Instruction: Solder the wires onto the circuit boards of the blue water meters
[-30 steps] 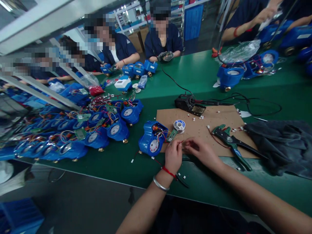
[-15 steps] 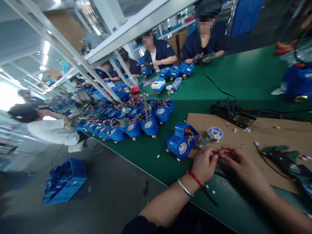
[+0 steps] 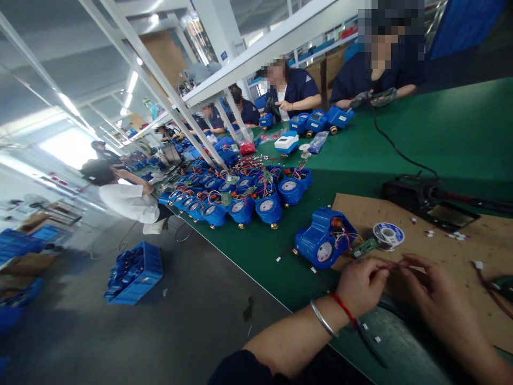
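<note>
My left hand (image 3: pixel 363 283), with a red cord and a silver bangle at its wrist, is closed in a pinch on a thin reddish wire (image 3: pixel 391 266). Opposite it, my right hand (image 3: pixel 438 297) pinches the same stretch of wire, and the fingertips of both nearly meet. Just beyond my left hand lies a blue water meter (image 3: pixel 315 243) with a round white dial and loose coloured wires. A small green circuit board (image 3: pixel 365 247) hangs from those wires, beside a spool of solder (image 3: pixel 395 245). The wire's ends are hidden by my fingers.
Cardboard (image 3: pixel 444 267) covers part of the green table (image 3: pixel 248 251). A soldering iron stand (image 3: pixel 420 198) is behind the spool. Rows of blue meters (image 3: pixel 267 207) fill the left side. Several co-workers sit beyond; a blue crate (image 3: pixel 150 270) stands on the floor.
The view has swung left, so the table's contents appear farther right and more floor shows. Both hands stay close together at the wire, with only slight finger movement.
</note>
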The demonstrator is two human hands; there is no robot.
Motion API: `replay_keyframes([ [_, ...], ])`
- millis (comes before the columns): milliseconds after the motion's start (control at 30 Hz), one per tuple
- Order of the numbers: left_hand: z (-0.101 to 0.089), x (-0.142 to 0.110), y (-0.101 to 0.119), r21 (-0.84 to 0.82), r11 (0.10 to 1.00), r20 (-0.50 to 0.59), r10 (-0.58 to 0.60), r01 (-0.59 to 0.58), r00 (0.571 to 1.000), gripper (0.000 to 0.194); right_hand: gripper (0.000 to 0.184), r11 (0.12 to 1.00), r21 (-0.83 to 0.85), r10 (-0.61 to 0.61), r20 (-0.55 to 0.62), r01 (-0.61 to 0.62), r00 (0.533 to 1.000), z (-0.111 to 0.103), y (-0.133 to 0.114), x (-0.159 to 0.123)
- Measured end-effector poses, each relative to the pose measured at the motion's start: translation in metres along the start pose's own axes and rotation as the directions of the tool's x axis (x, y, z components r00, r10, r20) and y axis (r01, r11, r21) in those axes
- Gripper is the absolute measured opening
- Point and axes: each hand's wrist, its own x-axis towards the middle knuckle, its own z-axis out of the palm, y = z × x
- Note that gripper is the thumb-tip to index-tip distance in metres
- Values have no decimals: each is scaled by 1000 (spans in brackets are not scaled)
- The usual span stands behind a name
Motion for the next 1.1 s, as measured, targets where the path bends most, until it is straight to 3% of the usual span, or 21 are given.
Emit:
replay_keyframes([
  [133,-2,0,4,60,998,25,-11,9,1000,21,47,998,-56,-5,39,7,999,7,11,3],
  [233,-4,0,7,51,999,19,-1,0,1000,26,52,993,-84,-74,71,80,995,10,21,3],
  [433,-3,0,5,134,990,63,38,-46,997,28,48,985,-75,-153,21,154,988,9,22,4],
  [700,3,1,-2,228,974,40,-10,0,999,17,43,984,55,-179,145,172,973,4,9,-2],
  [900,11,1,0,355,934,31,-57,42,998,21,39,972,22,-236,180,236,955,-6,-1,1],
  [1000,13,1,8,365,930,-8,-44,44,999,24,33,976,-28,-207,177,215,962,-9,-1,-1],
  [1100,17,-1,-3,320,947,-58,-9,27,998,29,36,982,-70,-162,181,177,970,-8,5,-2],
])
